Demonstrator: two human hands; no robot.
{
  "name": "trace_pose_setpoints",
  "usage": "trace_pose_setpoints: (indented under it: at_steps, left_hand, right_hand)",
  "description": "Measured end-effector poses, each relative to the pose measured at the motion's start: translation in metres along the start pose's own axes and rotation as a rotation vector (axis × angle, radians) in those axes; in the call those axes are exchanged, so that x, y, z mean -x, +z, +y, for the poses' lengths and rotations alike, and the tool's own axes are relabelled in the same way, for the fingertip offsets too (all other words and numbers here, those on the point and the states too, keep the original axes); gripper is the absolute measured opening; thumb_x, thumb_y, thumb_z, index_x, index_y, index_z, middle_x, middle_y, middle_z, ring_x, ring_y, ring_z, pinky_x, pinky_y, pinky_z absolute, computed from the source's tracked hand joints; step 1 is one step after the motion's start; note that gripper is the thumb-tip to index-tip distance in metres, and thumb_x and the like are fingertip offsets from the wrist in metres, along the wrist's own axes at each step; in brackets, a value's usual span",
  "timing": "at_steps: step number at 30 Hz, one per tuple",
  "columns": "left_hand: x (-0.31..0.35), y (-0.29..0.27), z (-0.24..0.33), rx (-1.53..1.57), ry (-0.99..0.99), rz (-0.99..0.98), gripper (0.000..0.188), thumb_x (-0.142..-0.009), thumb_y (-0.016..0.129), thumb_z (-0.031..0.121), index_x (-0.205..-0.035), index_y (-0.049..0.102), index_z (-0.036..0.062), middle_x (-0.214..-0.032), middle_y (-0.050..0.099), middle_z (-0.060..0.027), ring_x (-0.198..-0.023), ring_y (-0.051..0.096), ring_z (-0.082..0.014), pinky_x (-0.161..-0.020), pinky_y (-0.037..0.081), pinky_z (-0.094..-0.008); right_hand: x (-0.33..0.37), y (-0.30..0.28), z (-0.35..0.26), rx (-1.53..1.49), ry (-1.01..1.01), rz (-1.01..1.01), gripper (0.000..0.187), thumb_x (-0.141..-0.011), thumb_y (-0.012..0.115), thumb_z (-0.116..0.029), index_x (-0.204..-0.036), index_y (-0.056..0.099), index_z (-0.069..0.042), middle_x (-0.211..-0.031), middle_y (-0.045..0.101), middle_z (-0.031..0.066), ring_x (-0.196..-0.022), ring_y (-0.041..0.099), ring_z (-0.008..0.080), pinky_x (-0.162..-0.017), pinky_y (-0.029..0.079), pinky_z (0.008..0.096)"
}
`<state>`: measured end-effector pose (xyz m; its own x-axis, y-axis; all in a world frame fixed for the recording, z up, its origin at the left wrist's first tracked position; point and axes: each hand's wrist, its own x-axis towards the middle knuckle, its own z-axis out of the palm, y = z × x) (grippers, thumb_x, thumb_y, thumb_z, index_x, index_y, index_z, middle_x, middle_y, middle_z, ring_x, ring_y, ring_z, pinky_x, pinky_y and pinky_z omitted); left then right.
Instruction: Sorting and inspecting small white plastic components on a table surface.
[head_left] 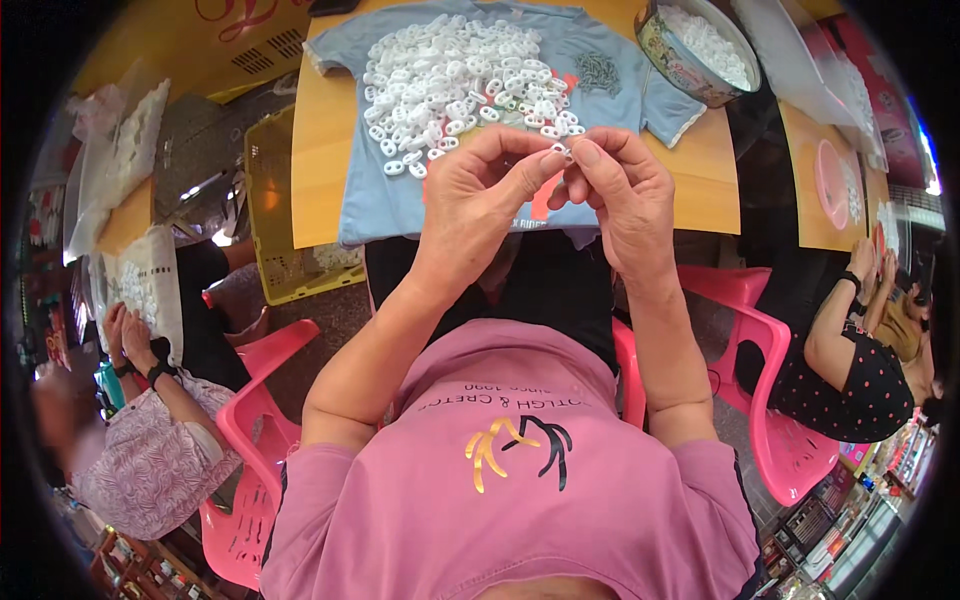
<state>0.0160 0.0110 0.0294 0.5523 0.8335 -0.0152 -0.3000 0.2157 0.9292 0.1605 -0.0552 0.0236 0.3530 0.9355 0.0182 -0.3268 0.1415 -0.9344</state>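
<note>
Both thumbs and forefingers meet over the near edge of a light blue T-shirt [375, 205] spread on the table. Between them is a small white two-holed plastic piece [561, 152], mostly covered by fingertips. My left hand [475, 200] pinches it from the left, and my right hand [632, 200] closes on its right side. Whether a smaller part is in the fingers too, I cannot make out. Just beyond my hands, a heap of white two-holed plastic pieces [440, 80] covers much of the shirt. To its right lies a little pile of small dark grey parts [597, 73].
A round patterned tin [668, 55] of white pieces stands at the far right of the wooden table [705, 190]. A yellow crate [290, 275] sits left of the table. Pink chairs [265, 380] flank me, with people at other tables on both sides.
</note>
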Motion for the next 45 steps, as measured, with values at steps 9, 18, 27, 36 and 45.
trace_pose_setpoints:
  at_steps: [9,18,27,36,45]
  left_hand:
    - [-0.001,-0.003,0.003,-0.257,0.151,0.011,0.014,-0.088,0.069,0.011,-0.094,0.067,-0.0015,-0.084,0.068,-0.0051,-0.071,0.062,-0.007,-0.064,0.049,-0.0222]
    - [-0.004,-0.005,0.004,-0.289,0.172,-0.022,0.014,-0.087,0.07,0.011,-0.091,0.067,-0.0016,-0.076,0.068,-0.0043,-0.068,0.062,-0.0077,-0.062,0.049,-0.0227]
    - [-0.005,-0.006,0.005,-0.279,0.137,-0.035,0.015,-0.087,0.07,0.012,-0.091,0.066,-0.0019,-0.077,0.068,-0.0046,-0.069,0.062,-0.0078,-0.061,0.049,-0.0231]
    - [-0.007,-0.008,0.007,-0.301,0.084,-0.045,0.015,-0.087,0.07,0.012,-0.09,0.066,-0.0017,-0.078,0.068,-0.0046,-0.07,0.062,-0.0074,-0.062,0.049,-0.0231]
    - [-0.008,-0.01,0.008,-0.217,0.038,-0.07,0.017,-0.088,0.07,0.013,-0.092,0.066,-0.0024,-0.078,0.067,-0.0042,-0.071,0.06,-0.0063,-0.062,0.048,-0.0221]
  right_hand:
    - [-0.002,0.002,-0.01,0.163,-0.066,-0.049,0.016,-0.094,0.061,-0.012,-0.099,0.062,0.003,-0.078,0.063,0.0057,-0.062,0.057,0.0094,-0.06,0.055,0.0277]
    - [-0.003,0.0,-0.011,0.073,0.006,-0.059,0.016,-0.094,0.06,-0.012,-0.1,0.061,0.004,-0.079,0.063,0.0055,-0.063,0.056,0.0088,-0.06,0.057,0.0296]
    - [-0.004,0.0,-0.011,0.003,0.058,-0.075,0.016,-0.095,0.059,-0.012,-0.101,0.06,0.003,-0.08,0.062,0.0052,-0.063,0.057,0.0087,-0.059,0.057,0.0303]
    - [-0.006,-0.001,-0.009,0.146,0.004,-0.087,0.021,-0.094,0.062,-0.014,-0.102,0.059,0.005,-0.08,0.065,0.008,-0.064,0.062,0.0113,-0.06,0.056,0.0261]
    - [-0.007,0.0,-0.01,0.003,0.076,-0.086,0.018,-0.095,0.061,-0.013,-0.102,0.059,0.004,-0.081,0.065,0.0086,-0.063,0.06,0.0104,-0.058,0.057,0.0285]
